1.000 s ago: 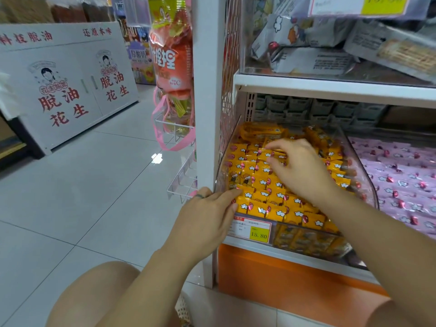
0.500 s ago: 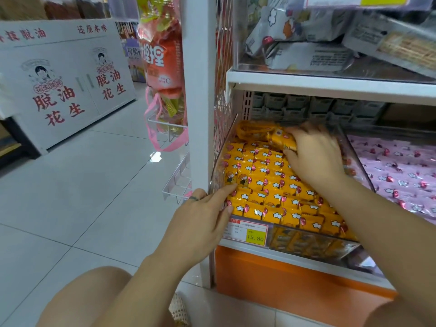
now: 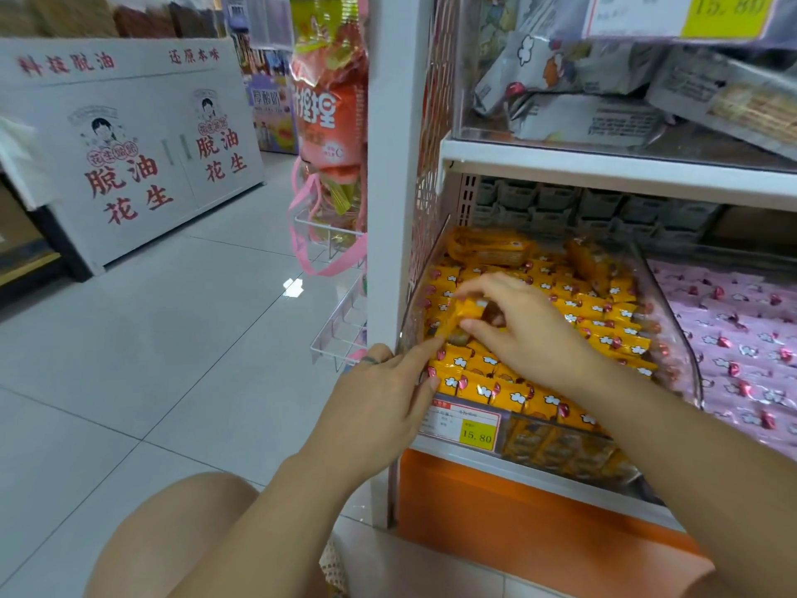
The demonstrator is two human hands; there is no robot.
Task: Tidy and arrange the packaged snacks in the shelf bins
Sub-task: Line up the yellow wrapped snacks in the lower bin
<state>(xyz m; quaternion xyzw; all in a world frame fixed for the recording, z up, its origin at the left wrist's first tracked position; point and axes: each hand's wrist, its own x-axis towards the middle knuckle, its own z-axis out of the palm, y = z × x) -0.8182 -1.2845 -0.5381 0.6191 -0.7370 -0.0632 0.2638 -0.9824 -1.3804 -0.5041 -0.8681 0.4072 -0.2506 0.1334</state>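
As seen from head view, right hand pinched one yellow packet, just above left rows of yellow snacks in clear bin. Left hand lay spread, fingers straight, touching bin's front-left corner.
Judgement: lay packet flat, flush with neighbouring row, left hand steadying front.
Nearby: pink snacks in adjacent bin, price label on bin front. Loose packets at back and upper shelf overhead likely crowded reach.
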